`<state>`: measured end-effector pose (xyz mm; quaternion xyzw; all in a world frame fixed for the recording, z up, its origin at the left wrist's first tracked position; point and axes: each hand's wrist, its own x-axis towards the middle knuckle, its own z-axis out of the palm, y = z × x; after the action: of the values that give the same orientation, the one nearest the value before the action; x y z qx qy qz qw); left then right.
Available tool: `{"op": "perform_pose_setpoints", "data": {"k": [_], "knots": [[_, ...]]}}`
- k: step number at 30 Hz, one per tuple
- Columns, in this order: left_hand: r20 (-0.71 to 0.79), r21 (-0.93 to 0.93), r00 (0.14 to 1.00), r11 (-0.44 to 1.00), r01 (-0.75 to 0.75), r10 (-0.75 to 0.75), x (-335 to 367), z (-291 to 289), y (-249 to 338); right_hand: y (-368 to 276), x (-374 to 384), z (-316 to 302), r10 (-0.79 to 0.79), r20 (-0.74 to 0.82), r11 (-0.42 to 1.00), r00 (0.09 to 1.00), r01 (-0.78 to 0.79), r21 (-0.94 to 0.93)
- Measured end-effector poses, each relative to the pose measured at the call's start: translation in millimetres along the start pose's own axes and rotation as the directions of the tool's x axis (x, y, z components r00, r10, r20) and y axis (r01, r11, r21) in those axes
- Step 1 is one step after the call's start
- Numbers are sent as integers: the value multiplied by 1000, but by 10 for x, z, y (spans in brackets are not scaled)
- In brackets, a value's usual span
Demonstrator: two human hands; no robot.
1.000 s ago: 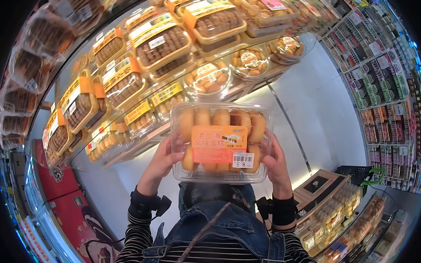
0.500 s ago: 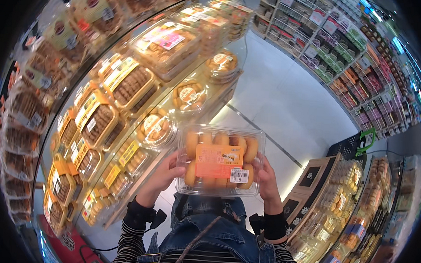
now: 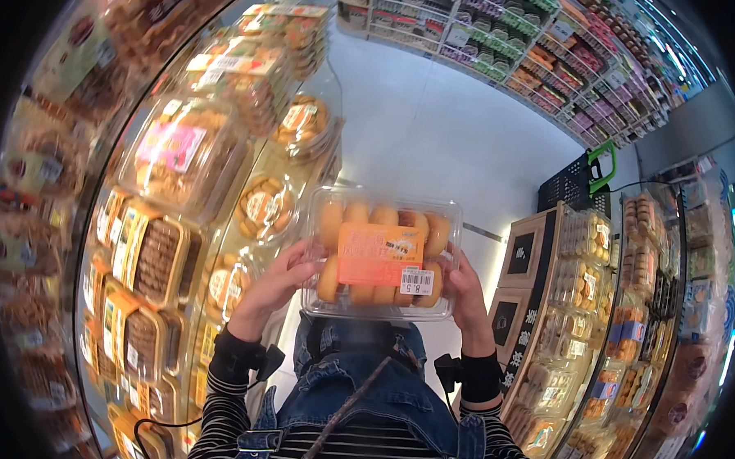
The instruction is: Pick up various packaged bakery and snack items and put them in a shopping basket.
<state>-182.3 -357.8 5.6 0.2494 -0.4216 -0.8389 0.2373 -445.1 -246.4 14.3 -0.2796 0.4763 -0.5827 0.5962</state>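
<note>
Buckled blue denim overalls are worn over a black-and-white striped top. Black bands with small blocks circle both wrists.

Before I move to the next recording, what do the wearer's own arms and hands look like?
The left hand and right hand are ungloved. The sleeves are black with thin white stripes, and each wrist has a wide black band. A small, dark, blocky attachment sits at each band's inner side. A thin dark cable shows beside the left sleeve.
</note>
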Motion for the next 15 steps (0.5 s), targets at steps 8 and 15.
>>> {"op": "perform_pose_setpoints", "data": {"k": [8, 15], "knots": [[186, 83, 964, 981, 177, -190, 800, -382, 225, -149, 29, 87, -125, -287, 992, 950, 121, -33], [283, 70, 905, 948, 311, -318, 1322, -353, 88, 247, -13, -121, -84, -373, 987, 924, 128, 95]]}}
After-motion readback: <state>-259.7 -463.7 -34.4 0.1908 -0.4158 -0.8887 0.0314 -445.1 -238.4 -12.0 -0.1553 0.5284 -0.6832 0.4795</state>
